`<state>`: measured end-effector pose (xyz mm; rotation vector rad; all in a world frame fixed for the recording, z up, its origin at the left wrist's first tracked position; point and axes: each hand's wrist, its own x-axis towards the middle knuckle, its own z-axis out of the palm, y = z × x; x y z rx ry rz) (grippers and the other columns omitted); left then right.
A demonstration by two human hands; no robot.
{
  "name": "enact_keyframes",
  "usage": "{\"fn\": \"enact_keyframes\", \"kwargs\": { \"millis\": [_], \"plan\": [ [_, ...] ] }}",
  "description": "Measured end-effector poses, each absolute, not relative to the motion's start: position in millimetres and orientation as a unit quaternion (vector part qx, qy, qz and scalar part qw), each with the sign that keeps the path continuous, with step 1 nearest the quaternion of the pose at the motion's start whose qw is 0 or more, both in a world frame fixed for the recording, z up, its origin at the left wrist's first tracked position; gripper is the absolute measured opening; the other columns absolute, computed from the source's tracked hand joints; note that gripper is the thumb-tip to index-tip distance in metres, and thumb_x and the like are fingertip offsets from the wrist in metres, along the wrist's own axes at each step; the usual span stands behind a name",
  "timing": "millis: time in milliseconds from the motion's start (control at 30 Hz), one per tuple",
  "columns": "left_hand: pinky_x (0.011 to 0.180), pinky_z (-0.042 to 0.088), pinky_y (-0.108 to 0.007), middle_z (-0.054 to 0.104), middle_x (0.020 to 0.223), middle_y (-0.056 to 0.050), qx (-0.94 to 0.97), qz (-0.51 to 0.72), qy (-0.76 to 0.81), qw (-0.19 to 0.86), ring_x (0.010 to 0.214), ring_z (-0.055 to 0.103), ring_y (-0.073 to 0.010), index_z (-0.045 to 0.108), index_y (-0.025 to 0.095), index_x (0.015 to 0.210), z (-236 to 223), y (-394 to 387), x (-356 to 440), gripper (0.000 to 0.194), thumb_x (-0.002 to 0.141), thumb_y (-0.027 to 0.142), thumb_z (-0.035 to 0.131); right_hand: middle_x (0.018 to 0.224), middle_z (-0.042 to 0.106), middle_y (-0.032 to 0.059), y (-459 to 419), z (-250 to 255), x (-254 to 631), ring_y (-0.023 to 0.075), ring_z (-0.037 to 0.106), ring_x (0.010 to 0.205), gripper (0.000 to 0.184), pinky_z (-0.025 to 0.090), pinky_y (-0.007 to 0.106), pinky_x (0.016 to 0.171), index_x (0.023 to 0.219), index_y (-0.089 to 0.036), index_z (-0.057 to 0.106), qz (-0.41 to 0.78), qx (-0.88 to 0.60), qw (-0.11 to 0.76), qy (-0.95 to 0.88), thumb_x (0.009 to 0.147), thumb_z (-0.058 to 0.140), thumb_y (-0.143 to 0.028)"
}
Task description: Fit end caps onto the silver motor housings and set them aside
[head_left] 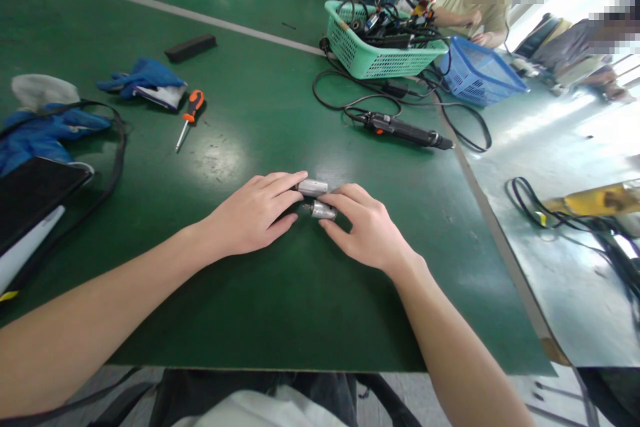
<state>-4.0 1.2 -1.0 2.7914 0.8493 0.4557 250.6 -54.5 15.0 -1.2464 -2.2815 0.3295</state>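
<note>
Two small silver metal cylinders lie close together on the green tabletop between my hands. The farther silver cylinder has the fingers of my left hand curled at its left end. My right hand has its thumb and forefinger around the nearer silver cylinder, at its right end. A thin shaft seems to stick out of the nearer cylinder's left side. What lies beneath my left fingers is partly hidden.
An electric screwdriver with its cable lies beyond my right hand. Behind it stand a green basket of tools and a blue basket. An orange-handled screwdriver, blue gloves and a phone lie leftward. People sit at the far right.
</note>
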Motion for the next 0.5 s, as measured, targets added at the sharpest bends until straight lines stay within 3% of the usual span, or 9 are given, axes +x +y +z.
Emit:
{"fn": "enact_keyframes", "kwargs": {
  "millis": [500],
  "plan": [
    [0.116, 0.048, -0.056, 0.05, 0.159, -0.017, 0.941, 0.18, 0.272, 0.087, 0.14, 0.054, -0.0337, 0.07, 0.014, 0.117, -0.5, 1.7, -4.4, 0.026, 0.099, 0.02, 0.052, 0.121, 0.07, 0.0109, -52.7, 7.2, 244.3, 0.0291, 0.067, 0.112, 0.025, 0.056, 0.047, 0.101, 0.118, -0.022, 0.069, 0.16, -0.462, 0.218, -0.845, 0.094, 0.065, -0.02]
  ]
}}
